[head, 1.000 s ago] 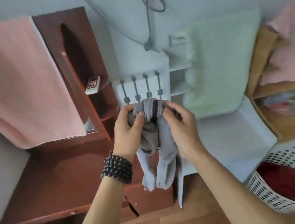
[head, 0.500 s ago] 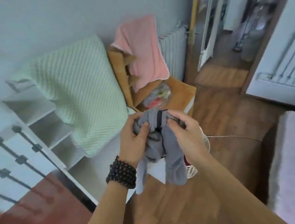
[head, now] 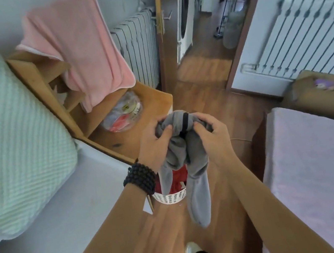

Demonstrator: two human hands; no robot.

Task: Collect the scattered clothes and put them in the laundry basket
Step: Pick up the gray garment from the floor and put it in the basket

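I hold a grey garment (head: pixel 194 179) with a black band bunched up between both hands. My left hand (head: pixel 155 143), with a black bead bracelet at the wrist, grips its left side. My right hand (head: pixel 212 138) grips its right side. Two grey ends hang down in front of the white perforated laundry basket (head: pixel 170 197), which stands on the wooden floor directly below my hands. A red cloth (head: pixel 176 180) lies inside the basket. My arms and the garment hide most of the basket.
A pale green knit blanket (head: pixel 2 136) lies over white furniture at the left. A pink towel (head: pixel 80 50) hangs over a wooden shelf unit (head: pixel 131 132). A bed with a lilac cover (head: pixel 323 166) is at the right. Beyond are radiators (head: pixel 139 44) and an open doorway (head: pixel 207 31).
My view has swung right from the brown desk and white shelf to the doorway and bed. Both hands kept hold of the grey garment, which now hangs over the basket.
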